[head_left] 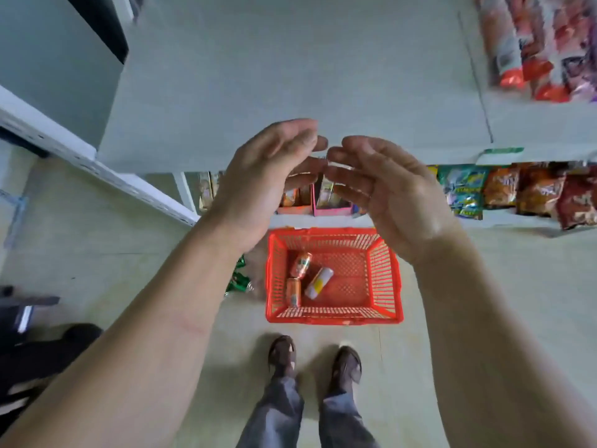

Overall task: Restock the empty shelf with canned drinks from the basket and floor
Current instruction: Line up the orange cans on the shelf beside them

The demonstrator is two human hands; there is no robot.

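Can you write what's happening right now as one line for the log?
left hand open, empty | right hand open, empty | basket on floor, three cans inside | shelf bare

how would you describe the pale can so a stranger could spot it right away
Find the red basket on the floor before the shelves. Three cans lie inside; the pale can lies tilted, rightmost. It is white and yellow, while both orange cans beside it are orange.

I see a red lattice basket point(384, 270) holding two orange cans point(299, 265) and a white-and-yellow can point(319, 282). The shelf point(290, 76) is pale grey.
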